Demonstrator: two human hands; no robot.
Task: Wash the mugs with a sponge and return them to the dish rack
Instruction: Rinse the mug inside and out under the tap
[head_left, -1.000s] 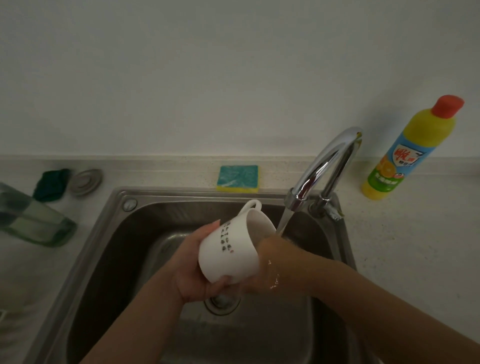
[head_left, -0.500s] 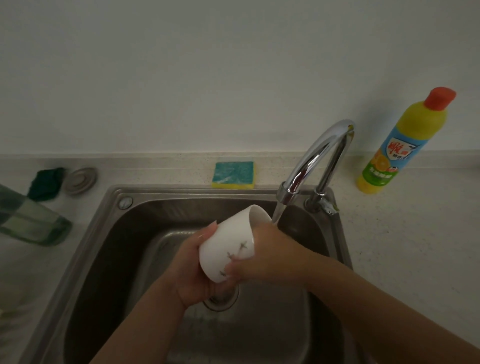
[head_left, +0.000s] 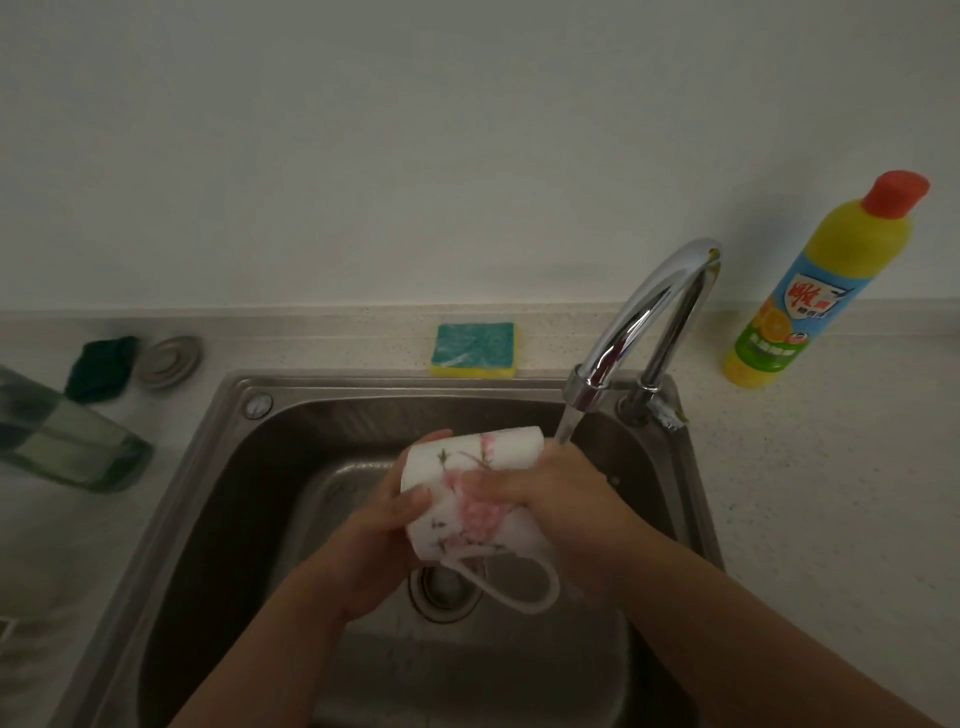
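Over the sink (head_left: 218, 493), the left hand (head_left: 384, 540) is gripping the mug (head_left: 457, 462) by one end and the right hand (head_left: 566, 499) is curling its fingers (head_left: 493, 486) round the mug's flowered side, under water (head_left: 563, 428) running from the tap (head_left: 649, 306). The sponge (head_left: 474, 349) is lying just behind the sink.

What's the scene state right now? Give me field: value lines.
mug: white with pink floral print, held over the sink, handle toward the person
left hand: grips the mug's left side
right hand: fingers on the mug's printed side
faucet: running, water lands where right hand meets mug
sponge: on the counter behind the sink, not in hand
detergent bottle: upright, right of faucet
dish rack: not in view
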